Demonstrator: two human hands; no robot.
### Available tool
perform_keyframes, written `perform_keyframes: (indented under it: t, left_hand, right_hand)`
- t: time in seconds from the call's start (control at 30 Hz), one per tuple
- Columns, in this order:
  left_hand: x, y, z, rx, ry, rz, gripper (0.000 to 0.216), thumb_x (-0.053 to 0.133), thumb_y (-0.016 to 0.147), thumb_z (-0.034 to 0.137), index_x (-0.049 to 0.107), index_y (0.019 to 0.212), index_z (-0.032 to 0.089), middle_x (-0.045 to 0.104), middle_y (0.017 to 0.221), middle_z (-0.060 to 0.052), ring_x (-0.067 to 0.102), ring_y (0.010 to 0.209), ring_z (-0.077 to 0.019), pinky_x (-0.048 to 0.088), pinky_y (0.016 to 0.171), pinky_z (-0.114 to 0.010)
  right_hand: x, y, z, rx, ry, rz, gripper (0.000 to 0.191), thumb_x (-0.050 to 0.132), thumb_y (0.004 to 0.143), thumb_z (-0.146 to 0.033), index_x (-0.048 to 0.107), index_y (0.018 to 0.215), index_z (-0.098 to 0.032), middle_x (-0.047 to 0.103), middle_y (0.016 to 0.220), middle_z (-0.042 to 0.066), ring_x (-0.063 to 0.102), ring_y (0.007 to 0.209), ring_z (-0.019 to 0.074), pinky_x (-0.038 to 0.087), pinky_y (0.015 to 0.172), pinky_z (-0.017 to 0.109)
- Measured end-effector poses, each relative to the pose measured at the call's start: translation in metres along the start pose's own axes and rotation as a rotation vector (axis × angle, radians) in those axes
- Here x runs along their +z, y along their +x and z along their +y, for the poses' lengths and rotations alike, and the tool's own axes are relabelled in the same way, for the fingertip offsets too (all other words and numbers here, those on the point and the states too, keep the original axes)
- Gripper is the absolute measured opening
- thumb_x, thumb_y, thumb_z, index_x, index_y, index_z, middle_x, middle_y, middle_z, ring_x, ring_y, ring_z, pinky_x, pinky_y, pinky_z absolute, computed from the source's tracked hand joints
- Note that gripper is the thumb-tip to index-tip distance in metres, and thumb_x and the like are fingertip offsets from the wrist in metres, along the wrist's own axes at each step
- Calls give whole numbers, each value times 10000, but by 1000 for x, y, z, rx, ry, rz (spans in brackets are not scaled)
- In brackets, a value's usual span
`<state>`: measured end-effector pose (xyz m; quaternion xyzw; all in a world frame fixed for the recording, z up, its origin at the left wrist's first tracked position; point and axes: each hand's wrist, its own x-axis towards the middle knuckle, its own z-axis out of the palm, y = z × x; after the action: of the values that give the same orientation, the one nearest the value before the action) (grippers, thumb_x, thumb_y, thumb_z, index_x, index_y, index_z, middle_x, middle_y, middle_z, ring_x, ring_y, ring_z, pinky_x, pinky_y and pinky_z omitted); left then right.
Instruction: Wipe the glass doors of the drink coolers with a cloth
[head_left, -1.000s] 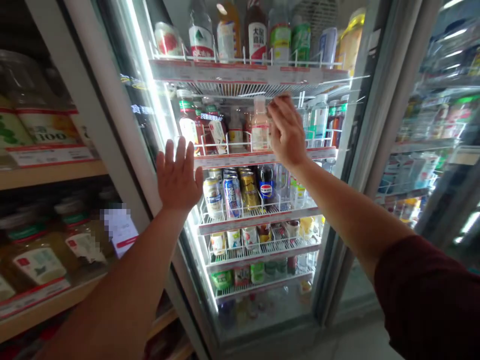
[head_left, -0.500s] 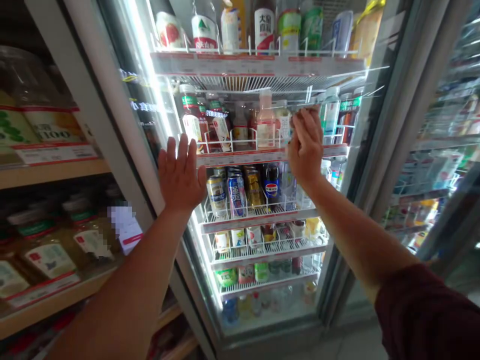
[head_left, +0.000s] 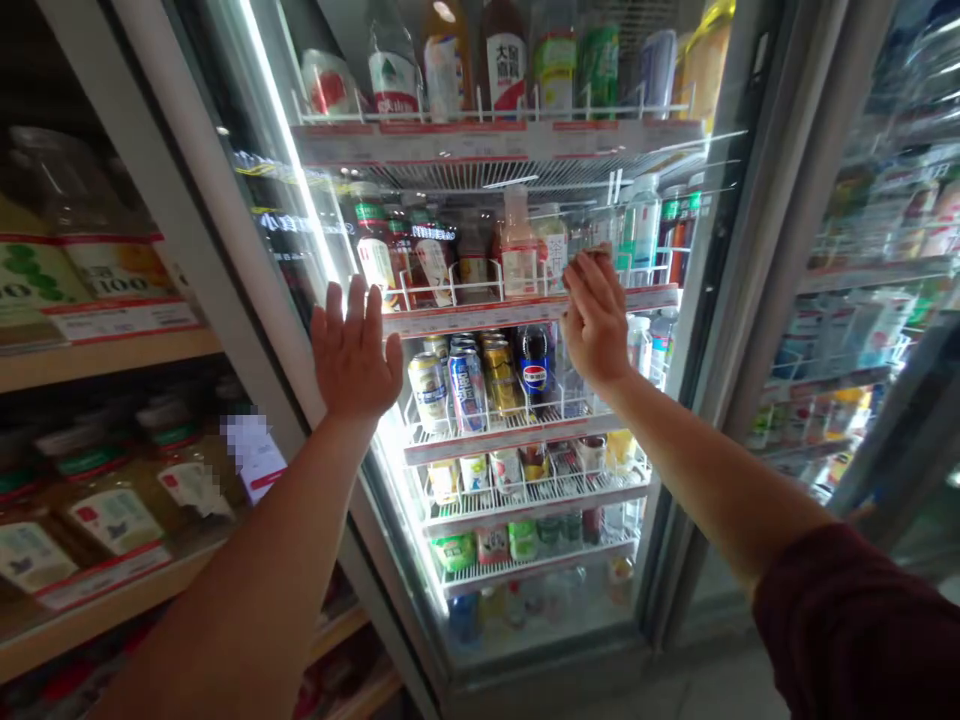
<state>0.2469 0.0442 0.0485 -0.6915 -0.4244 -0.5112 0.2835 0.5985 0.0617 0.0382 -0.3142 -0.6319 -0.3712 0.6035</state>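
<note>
Head view: open room separates your flat-spread left hand (head_left: 354, 355) from your bunched right hand (head_left: 596, 315), grip unclear, now lower before the red-edged white wire shelf (head_left: 465, 320).

The head camera looks from close in front of the drinks fridge (head_left: 547, 672), facing forward and downward.

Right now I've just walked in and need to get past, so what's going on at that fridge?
A person with a dark red sleeve has both bare hands raised at the glass door of a lit drinks cooler. The left hand is spread open; the right hand has bent fingers, before the second shelf from the top. Whether the right holds anything can't be told. Behind the glass, bottles and cans stand on the racks.
</note>
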Motion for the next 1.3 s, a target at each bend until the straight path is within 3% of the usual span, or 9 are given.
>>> perform_keyframes:
  t: [0.13, 0.2, 0.43, 0.5, 0.6, 0.67, 0.9, 1.1, 1.3]
  left_hand:
    - [0, 0, -1, 9, 7, 8, 873, 264, 1056, 726, 384, 1701, 150, 246, 1801, -17, 88, 1702, -340, 9, 1431, -527]
    - [0, 1, 0, 10, -4, 4, 853, 284, 1062, 699, 378, 1706, 148, 246, 1804, -26, 82, 1703, -344, 6, 1429, -533]
    - [0, 0, -1, 32, 0, 19, 739, 436, 1059, 503, 346, 1728, 202, 267, 1798, -100, 103, 1711, -313, 31, 1418, -573]
    - [0, -1, -2, 35, -6, 22, 739, 448, 1056, 493, 339, 1731, 212, 271, 1799, -99, 97, 1712, -318, 25, 1416, -577]
    - [-1, -1, 0, 31, -2, 14, 735, 436, 1060, 499, 331, 1733, 221, 278, 1798, -93, 90, 1713, -310, 28, 1417, -570]
    - [-2, 0, 2, 22, 7, 10, 732, 406, 1067, 519, 342, 1728, 211, 294, 1793, -94, 100, 1711, -314, 33, 1419, -566]
    - [-2, -1, 1, 15, 32, -15, 730, 389, 1075, 510, 309, 1739, 219, 260, 1809, -57, 81, 1711, -339, 12, 1420, -583]
    - [-1, -4, -4, 31, 51, -31, 717, 402, 1095, 444, 228, 1767, 266, 202, 1826, -8, 36, 1714, -323, -6, 1426, -575]
    - [-1, -9, -4, 53, 99, -36, 701, 351, 1126, 447, 147, 1780, 300, 175, 1828, 27, 2, 1713, -304, 0, 1428, -596]
  right_hand:
    - [-5, -42, -36, -286, 34, -493, 661, 439, 1103, -161, 379, 1681, -476, 587, 1647, -85, 438, 1621, 199, 424, 1358, 520]
    - [-9, -46, -38, -373, 31, -608, 640, 457, 1100, -142, 433, 1650, -469, 580, 1648, -112, 453, 1608, 158, 422, 1362, 469]
    - [-10, 0, 21, -10, 6, 45, 649, 397, 1091, -176, 380, 1712, -363, 475, 1735, 8, 309, 1680, 334, 362, 1350, 684]
    - [-11, -12, 13, -62, 6, -2, 671, 423, 1094, -176, 344, 1719, -406, 509, 1713, 1, 373, 1654, 320, 398, 1340, 659]
    - [-15, -39, -12, -280, 37, -293, 754, 474, 1086, -136, 261, 1726, -475, 582, 1655, -41, 483, 1595, 247, 470, 1323, 544]
    - [-19, -43, -18, -384, 35, -375, 776, 488, 1089, -124, 224, 1735, -465, 605, 1634, -43, 516, 1571, 220, 500, 1307, 499]
    - [-8, -7, -2, -47, -39, 39, 595, 411, 1124, -236, 404, 1698, -397, 541, 1689, 4, 429, 1627, 320, 441, 1325, 624]
    - [-1, -22, -46, -325, 30, -272, 746, 523, 1097, -178, 265, 1726, -487, 627, 1612, -49, 538, 1557, 251, 500, 1314, 504]
    - [11, 39, -24, -167, -20, 163, 462, 493, 1130, -258, 615, 1569, -333, 636, 1599, 42, 542, 1547, 323, 481, 1280, 593]
